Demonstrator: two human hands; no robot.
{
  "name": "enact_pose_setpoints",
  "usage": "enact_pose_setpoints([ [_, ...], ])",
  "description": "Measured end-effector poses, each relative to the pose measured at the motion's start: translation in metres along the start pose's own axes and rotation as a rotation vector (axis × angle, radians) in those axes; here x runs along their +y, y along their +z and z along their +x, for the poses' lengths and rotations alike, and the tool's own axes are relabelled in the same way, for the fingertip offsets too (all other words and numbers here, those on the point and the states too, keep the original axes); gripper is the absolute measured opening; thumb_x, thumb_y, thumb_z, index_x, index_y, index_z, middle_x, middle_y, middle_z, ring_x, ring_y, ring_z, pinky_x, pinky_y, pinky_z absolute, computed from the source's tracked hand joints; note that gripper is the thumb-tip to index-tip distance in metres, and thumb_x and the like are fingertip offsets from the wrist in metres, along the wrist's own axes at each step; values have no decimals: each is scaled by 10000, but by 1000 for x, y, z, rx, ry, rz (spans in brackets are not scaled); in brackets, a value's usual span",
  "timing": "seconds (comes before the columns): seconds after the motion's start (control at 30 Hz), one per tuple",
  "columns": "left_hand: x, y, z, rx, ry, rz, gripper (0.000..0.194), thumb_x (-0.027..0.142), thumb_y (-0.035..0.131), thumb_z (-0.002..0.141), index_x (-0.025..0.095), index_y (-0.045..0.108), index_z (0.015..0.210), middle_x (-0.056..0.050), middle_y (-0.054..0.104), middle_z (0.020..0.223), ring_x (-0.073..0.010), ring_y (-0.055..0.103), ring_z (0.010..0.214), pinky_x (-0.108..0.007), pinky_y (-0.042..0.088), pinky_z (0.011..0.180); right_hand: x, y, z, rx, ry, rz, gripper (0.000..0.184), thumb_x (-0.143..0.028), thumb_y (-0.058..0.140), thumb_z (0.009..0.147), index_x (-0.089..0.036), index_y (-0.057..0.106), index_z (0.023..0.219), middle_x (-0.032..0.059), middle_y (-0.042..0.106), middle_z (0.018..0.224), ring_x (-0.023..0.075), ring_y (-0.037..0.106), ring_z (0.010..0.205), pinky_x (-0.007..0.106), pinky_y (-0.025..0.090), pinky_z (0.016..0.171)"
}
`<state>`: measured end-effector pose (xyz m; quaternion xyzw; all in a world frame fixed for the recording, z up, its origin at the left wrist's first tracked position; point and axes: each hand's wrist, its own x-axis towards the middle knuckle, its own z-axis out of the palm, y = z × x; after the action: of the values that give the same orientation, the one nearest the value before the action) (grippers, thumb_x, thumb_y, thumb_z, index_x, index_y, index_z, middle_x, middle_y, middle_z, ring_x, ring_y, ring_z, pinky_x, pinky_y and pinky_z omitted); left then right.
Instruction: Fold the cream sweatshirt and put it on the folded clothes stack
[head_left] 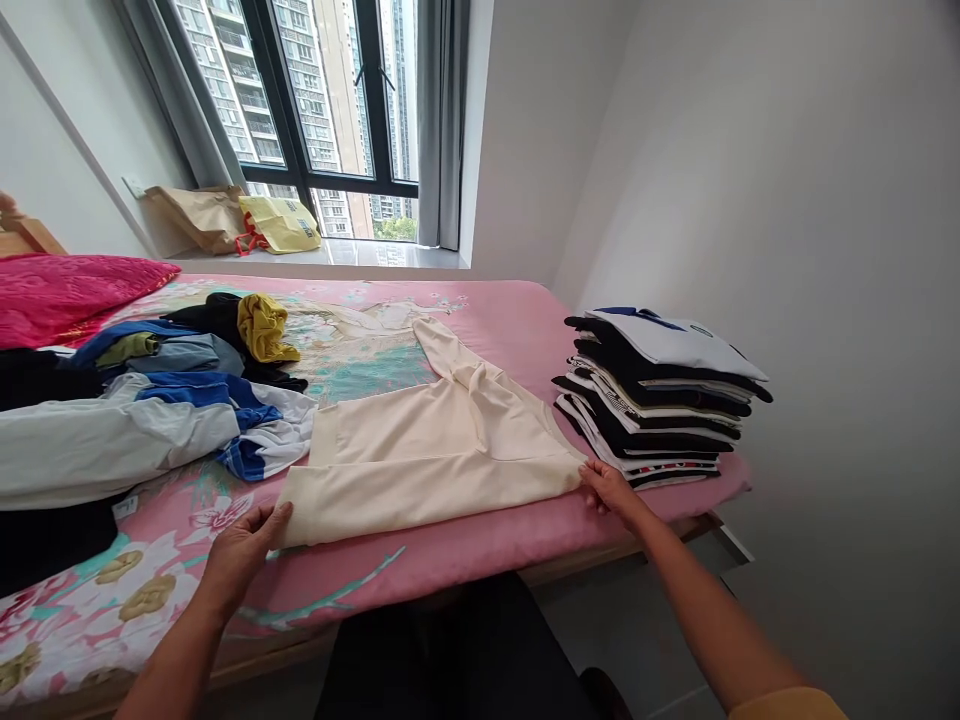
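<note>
Head view: your left hand (244, 555) has its thumb and fingers pressed together on the near left corner of the cream top (420, 440). Your right hand (607, 490) pinches the same top at its near right corner. Both hands are low, with the backs facing up, and your arms reach out wide from your body. Your left arm points up and to the right, and your right arm points up and to the left. An orange-yellow sleeve (787, 706) shows on your right arm.

The cream top lies on the pink bed sheet (502, 310), right in front of you, with its near edge stretched between your hands. One long part of it points away toward the window (322, 110).

Just beside your right hand is a tall stack of folded clothes (652, 405), so there is little room on that side. On the left, a white and blue shirt (112, 445) comes right up to the cream top. Behind that shirt sits a bunched yellow cloth (264, 328). Farther back, a red pillow (75, 295) lies at the left, and a brown bag (199, 215) and a yellow bag (281, 222) sit by the window.
</note>
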<state>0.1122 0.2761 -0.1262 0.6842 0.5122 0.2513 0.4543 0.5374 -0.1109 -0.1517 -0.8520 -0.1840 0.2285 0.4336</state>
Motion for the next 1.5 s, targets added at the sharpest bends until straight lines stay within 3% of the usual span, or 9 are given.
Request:
enact_pose_setpoints([
  [0.1, 3, 0, -2, -181, -129, -184, 465, 574, 624, 655, 204, 594, 937, 32, 589, 680, -127, 537, 546, -219, 432, 428, -4, -1, -4, -12, 22, 46, 328, -517, 461, 775, -203, 488, 869, -5, 623, 775, 115, 585, 463, 194, 345, 340],
  [0.3, -5, -15, -17, -223, -114, -100, 406, 533, 653, 646, 181, 564, 830, 28, 563, 644, -107, 506, 523, -195, 406, 423, 13, -14, -27, 2, 72, 31, 277, -470, 498, 752, -196, 498, 794, -40, 528, 566, 121, 554, 435, 195, 365, 365],
  [0.47, -10, -21, -31, -324, -223, -127, 410, 488, 704, 575, 174, 577, 806, 28, 568, 642, -106, 498, 496, -213, 405, 431, 23, -13, -39, -90, 218, 55, 299, -475, 545, 741, -189, 531, 827, 5, 588, 645, 142, 589, 472, 208, 378, 368],
  [0.63, -4, -16, -36, -238, -74, 22, 384, 514, 610, 628, 170, 595, 796, 29, 552, 607, -123, 491, 518, -204, 345, 404, 22, -9, -39, -110, 218, 152, 307, -474, 600, 723, -190, 533, 818, -4, 585, 670, 116, 558, 449, 204, 381, 372],
  [0.87, -7, -16, -34, -204, -20, 192, 393, 559, 583, 604, 171, 583, 666, 13, 565, 574, -160, 523, 574, -227, 356, 458, 47, -7, -34, -108, 268, 154, 327, -518, 595, 723, -210, 517, 801, -15, 560, 633, 118, 561, 467, 204, 382, 394],
  [1.1, -8, -19, -36, -132, -2, 413, 406, 586, 566, 650, 195, 552, 543, 8, 552, 520, -170, 513, 552, -246, 300, 518, 43, -4, -35, -77, 256, 151, 308, -505, 567, 758, -209, 510, 821, -25, 532, 648, 118, 563, 475, 218, 419, 417],
  [1.27, -8, -17, -30, -192, -13, 651, 550, 715, 402, 717, 222, 634, 639, -51, 652, 681, -268, 611, 737, -300, 374, 639, 30, -7, -39, -86, 233, 159, 324, -516, 505, 800, -205, 517, 891, 18, 610, 784, 121, 592, 513, 224, 445, 440],
  [1.5, -8, -19, -13, -316, -67, 628, 481, 661, 503, 678, 209, 619, 564, -86, 635, 629, -314, 613, 704, -338, 422, 651, 22, -11, -41, -96, 218, 181, 339, -522, 507, 806, -190, 522, 871, 8, 607, 711, 129, 606, 516, 216, 454, 446],
])
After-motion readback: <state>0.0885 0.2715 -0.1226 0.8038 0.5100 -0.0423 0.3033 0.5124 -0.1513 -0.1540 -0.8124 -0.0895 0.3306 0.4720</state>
